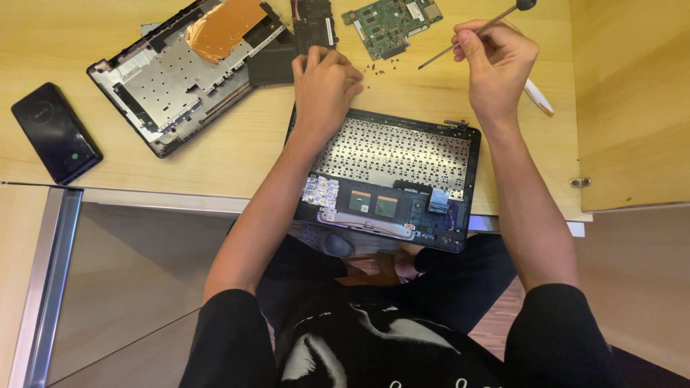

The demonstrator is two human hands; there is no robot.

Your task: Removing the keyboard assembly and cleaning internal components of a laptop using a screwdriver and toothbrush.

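1. The left hand (325, 85) lies knuckles up on the pale wooden worktop (237, 154), its grip curled narrow at the far edge of the opened black laptop shell (392, 179); whether the fingertips pinch anything cannot be told.
2. Just beside those fingertips lie tiny dark screws (379, 67), scattered on the wood.
3. The right hand (494, 63) has its grip closed on a thin metal screwdriver with a dark round end (478, 30), held slanting above the worktop.
4. The shell lies with its bare metal keyboard backing facing up, its near edge overhanging the worktop toward the person's lap.
5. A green circuit board (392, 23) lies beyond the screws.
6. A detached grey bottom cover with orange film (190, 68) sits far left, and a black phone (56, 133) beyond it.
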